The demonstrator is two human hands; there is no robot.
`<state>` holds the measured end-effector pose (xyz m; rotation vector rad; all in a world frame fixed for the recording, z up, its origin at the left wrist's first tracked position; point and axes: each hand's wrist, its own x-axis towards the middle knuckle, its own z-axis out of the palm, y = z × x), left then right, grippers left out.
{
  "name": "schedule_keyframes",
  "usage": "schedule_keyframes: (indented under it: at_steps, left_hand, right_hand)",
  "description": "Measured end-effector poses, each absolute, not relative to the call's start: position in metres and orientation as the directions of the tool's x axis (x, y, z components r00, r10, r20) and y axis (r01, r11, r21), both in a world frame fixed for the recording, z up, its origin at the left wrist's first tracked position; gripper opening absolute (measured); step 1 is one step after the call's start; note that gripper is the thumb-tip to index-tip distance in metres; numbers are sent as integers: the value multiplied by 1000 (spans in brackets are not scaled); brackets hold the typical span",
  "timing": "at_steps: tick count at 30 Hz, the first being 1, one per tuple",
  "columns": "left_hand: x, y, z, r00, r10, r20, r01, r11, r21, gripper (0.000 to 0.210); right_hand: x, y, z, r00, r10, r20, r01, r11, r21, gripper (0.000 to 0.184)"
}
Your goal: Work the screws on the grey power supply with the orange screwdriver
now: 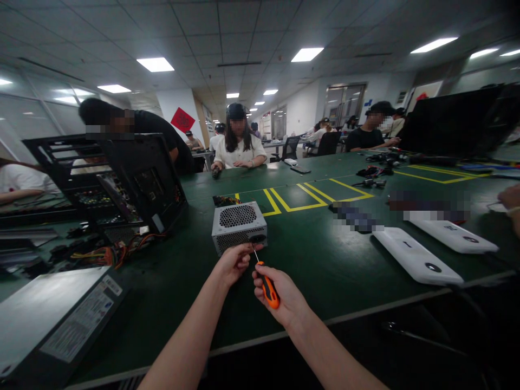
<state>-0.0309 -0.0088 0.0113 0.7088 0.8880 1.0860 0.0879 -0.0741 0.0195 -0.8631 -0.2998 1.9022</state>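
A grey metal power supply unit (pixel 238 233) stands on the green table in front of me, its perforated fan grille facing up and its socket side toward me. My right hand (pixel 280 292) is closed around the orange and black handle of a screwdriver (pixel 270 292). The thin shaft points up and away, its tip close to the unit's lower near edge. My left hand (pixel 235 264) is at that same edge, thumb and fingers pinched together beside the tip. Whatever those fingers hold is hidden or too small to make out.
An open black computer case (pixel 140 184) with loose coloured cables (pixel 109 255) stands to the left. Nearer lies a large silver metal box (pixel 60 314) with a label. White devices (pixel 418 257) lie on the right. A person (pixel 239 143) sits across the green table (pixel 317 292).
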Motion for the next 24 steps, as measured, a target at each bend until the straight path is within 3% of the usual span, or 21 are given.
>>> schedule_keyframes:
  at_steps: [9, 12, 15, 17, 19, 21, 22, 24]
  left_hand:
    - [-29, -10, 13, 197, 949, -247, -393, 307, 867, 8]
    - [-29, -9, 12, 193, 945, -262, -366, 318, 875, 9]
    - [-29, -6, 10, 177, 950, -258, -371, 307, 877, 7]
    - [-28, -5, 9, 170, 951, -259, -374, 306, 875, 8]
    - [-27, -4, 9, 163, 951, -261, -378, 305, 874, 7]
    - [-27, -4, 9, 156, 952, -264, -384, 304, 872, 7]
    - [-26, -4, 9, 154, 952, -265, -386, 305, 871, 7]
    - [-26, -4, 9, 157, 952, -264, -391, 306, 868, 6]
  right_hand:
    - [87, -77, 23, -399, 789, -468, -676, -597, -432, 27]
    - [86, -76, 22, -407, 787, -464, -668, -603, -436, 31]
    - [87, -80, 19, -371, 829, -418, -656, -552, -514, 19]
    - [90, -87, 16, -325, 894, -309, -595, -448, -668, 13]
    - [95, -96, 12, -270, 953, -139, -426, -248, -870, 33]
    - [101, -105, 9, -224, 972, 70, -133, 40, -990, 57]
    - [105, -109, 7, -217, 958, 188, 34, 200, -979, 63]
    - [111, -113, 3, -299, 868, 397, 317, 482, -817, 58]
